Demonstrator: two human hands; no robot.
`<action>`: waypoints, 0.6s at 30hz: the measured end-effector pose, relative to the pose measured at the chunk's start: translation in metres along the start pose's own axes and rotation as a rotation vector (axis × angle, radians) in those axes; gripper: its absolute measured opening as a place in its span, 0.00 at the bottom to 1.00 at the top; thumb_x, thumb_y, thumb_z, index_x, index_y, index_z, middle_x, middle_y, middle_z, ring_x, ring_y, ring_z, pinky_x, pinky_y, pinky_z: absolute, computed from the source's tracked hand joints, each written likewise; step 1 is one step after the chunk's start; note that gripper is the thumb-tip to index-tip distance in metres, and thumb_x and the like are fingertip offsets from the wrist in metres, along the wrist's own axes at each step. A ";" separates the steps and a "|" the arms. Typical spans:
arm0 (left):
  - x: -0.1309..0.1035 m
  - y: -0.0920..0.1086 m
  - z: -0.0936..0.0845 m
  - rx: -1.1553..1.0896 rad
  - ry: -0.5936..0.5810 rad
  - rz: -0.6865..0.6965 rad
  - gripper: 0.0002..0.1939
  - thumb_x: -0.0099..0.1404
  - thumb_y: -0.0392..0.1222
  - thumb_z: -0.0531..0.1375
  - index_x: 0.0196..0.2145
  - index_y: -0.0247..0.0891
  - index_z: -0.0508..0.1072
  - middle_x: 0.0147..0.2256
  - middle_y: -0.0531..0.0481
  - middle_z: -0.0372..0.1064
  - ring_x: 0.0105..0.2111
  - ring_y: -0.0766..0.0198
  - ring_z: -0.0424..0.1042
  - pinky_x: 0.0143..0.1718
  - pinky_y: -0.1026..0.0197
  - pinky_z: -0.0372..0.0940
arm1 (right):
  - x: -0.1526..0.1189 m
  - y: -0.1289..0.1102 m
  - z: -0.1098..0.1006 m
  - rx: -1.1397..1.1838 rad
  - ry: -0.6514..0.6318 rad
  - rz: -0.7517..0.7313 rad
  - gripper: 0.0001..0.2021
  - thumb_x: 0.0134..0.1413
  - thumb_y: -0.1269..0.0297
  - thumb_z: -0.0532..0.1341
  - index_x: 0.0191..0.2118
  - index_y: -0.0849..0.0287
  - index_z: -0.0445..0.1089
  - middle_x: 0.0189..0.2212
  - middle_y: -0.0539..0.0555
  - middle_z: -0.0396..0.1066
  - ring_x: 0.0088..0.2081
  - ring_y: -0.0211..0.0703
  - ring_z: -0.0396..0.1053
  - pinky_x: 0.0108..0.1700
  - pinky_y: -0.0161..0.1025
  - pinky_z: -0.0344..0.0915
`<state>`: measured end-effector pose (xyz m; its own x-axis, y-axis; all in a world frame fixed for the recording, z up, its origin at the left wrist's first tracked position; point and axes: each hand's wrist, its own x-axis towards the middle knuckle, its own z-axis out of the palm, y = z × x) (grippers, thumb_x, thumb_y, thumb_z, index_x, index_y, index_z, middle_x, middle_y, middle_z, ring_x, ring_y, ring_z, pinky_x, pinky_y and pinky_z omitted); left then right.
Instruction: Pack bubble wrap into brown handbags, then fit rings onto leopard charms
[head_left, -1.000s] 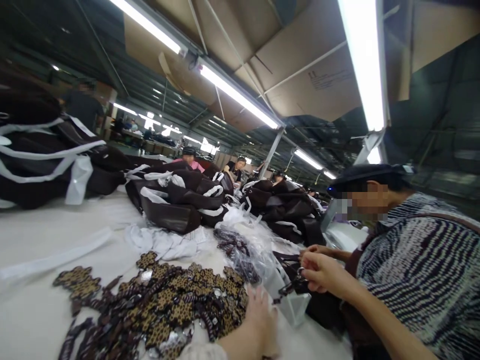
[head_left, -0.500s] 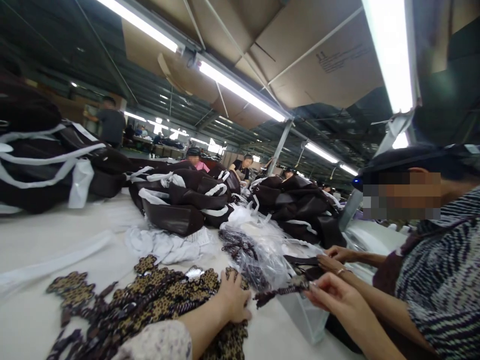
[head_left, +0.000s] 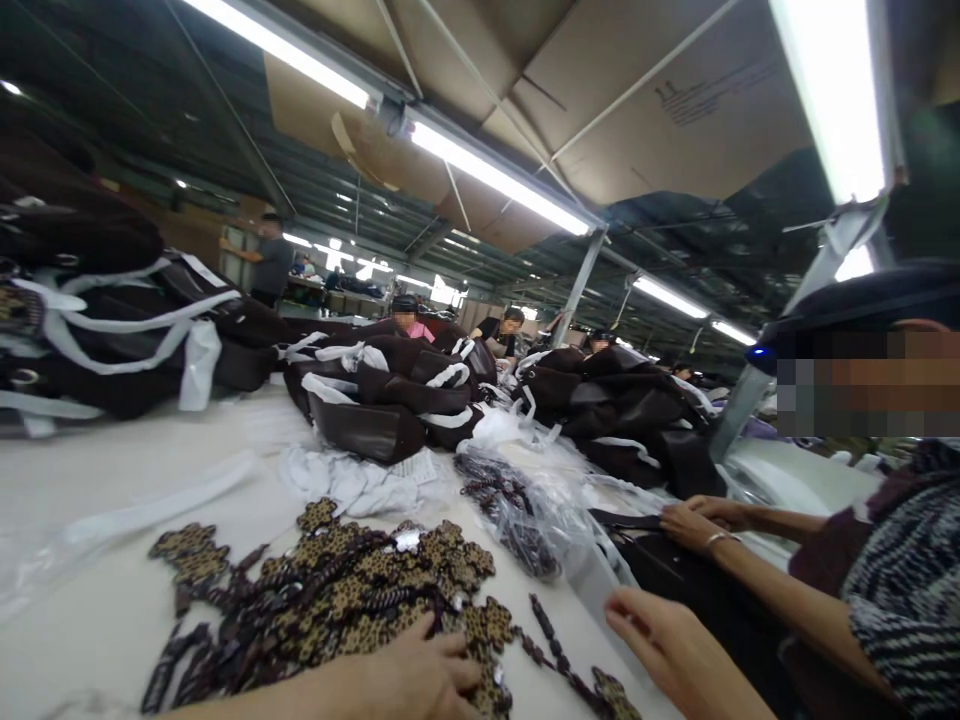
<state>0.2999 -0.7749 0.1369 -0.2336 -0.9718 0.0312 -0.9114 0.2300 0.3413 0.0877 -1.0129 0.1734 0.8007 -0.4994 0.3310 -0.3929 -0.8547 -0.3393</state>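
My left hand (head_left: 427,672) rests low on a pile of leopard-print flower-shaped charms (head_left: 337,585) with dark braided cords. Its fingers are spread and slightly bent, and I see nothing gripped in them. At the right, my right hand (head_left: 667,640) hovers near the table's side with fingers stretched out and nothing visible in them. Between the hands, one dark braided cord (head_left: 559,655) with a leopard-print charm lies apart from the pile on the white table (head_left: 90,600).
A clear plastic bag (head_left: 525,525) of more braided cords lies beyond the pile, beside crumpled white material (head_left: 360,480). Heaps of dark brown bags (head_left: 367,425) with white-wrapped straps stand behind. A co-worker's hands (head_left: 697,525) handle dark material at the right.
The braided cord charm has left my right hand and lies on the table. My left hand has shifted lower and left over the pile. The view has turned slightly left.
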 end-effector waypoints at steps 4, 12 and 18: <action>-0.098 0.013 -0.026 -0.216 0.115 -0.076 0.13 0.67 0.42 0.58 0.48 0.46 0.76 0.50 0.46 0.72 0.50 0.52 0.69 0.55 0.53 0.60 | 0.066 -0.022 0.015 -0.146 -0.161 -0.105 0.17 0.58 0.56 0.48 0.29 0.53 0.71 0.29 0.58 0.78 0.34 0.56 0.75 0.38 0.47 0.66; -0.276 0.013 -0.021 -0.186 0.459 -0.812 0.13 0.72 0.40 0.49 0.37 0.41 0.73 0.35 0.50 0.73 0.36 0.61 0.72 0.39 0.65 0.64 | 0.081 -0.128 0.084 0.075 -0.504 -0.384 0.14 0.61 0.57 0.51 0.31 0.52 0.71 0.25 0.51 0.75 0.28 0.45 0.72 0.33 0.39 0.63; -0.255 0.015 0.029 0.068 0.346 -0.566 0.18 0.62 0.31 0.55 0.48 0.44 0.70 0.37 0.48 0.69 0.33 0.60 0.69 0.32 0.63 0.63 | 0.017 -0.231 0.116 0.121 -0.747 -0.596 0.10 0.59 0.72 0.56 0.35 0.53 0.73 0.33 0.51 0.78 0.37 0.45 0.74 0.40 0.38 0.65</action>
<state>0.3361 -0.5224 0.1072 0.3988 -0.9015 0.1682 -0.8836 -0.3286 0.3336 0.2443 -0.8075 0.1548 0.9514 0.2671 -0.1532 0.1877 -0.8975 -0.3992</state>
